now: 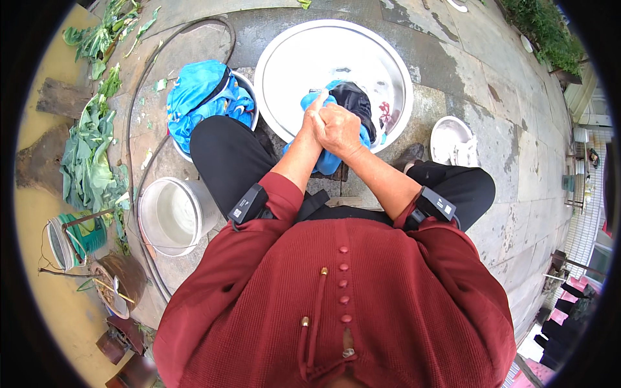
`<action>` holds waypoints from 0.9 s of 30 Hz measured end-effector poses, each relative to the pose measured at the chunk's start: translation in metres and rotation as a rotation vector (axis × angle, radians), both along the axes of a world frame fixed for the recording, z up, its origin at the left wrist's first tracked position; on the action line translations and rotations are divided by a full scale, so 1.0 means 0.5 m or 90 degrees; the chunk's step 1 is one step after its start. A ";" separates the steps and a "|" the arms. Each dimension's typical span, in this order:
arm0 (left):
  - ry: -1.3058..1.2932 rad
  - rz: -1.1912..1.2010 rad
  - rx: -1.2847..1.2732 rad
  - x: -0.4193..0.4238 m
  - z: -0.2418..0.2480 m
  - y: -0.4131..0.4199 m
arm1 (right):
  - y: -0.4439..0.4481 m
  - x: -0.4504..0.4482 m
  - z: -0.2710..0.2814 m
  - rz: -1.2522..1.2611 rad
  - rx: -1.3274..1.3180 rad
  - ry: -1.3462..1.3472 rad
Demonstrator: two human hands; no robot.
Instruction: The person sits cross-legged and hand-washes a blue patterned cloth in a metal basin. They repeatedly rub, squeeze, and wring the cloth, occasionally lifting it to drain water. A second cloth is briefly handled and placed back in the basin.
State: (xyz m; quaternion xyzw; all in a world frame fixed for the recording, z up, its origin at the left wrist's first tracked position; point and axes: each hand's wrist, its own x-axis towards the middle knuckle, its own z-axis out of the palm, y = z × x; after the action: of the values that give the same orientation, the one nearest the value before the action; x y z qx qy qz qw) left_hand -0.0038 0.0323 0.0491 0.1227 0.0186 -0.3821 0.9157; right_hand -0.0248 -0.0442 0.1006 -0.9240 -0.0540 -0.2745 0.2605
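Both hands meet over the near side of a large metal basin [315, 53], above a bundled blue and black garment [356, 99]. My left hand [315, 116] presses against my right hand [338, 127], whose fingers are curled in. Blue cloth shows beyond, beside and below them, and part of it hangs over the basin's near rim. Whether cloth is pinched between the fingers is hidden. To the left, a smaller basin [254, 99] holds a heap of bright blue cloth [199, 89].
A white bucket [170, 216] stands near the left knee beside a dark hose [131, 131]. Leafy greens [89, 150] lie along the left edge. At right, a small white basin [444, 133] holds white items [465, 153]. The paving is partly wet.
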 end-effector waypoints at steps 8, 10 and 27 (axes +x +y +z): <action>0.091 0.092 0.235 0.000 0.006 -0.014 | -0.013 0.018 -0.007 -0.169 0.060 -0.007; 0.038 0.087 0.133 -0.002 0.002 -0.012 | 0.003 0.000 0.007 0.034 0.061 0.056; 0.119 0.015 0.203 -0.001 -0.019 -0.013 | -0.013 0.009 0.010 -0.298 0.022 0.195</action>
State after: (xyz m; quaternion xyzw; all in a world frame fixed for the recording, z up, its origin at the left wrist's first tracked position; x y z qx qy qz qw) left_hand -0.0041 0.0258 0.0397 0.2303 0.1655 -0.3735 0.8832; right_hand -0.0205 -0.0505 0.1057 -0.9374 0.2061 -0.1850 0.2110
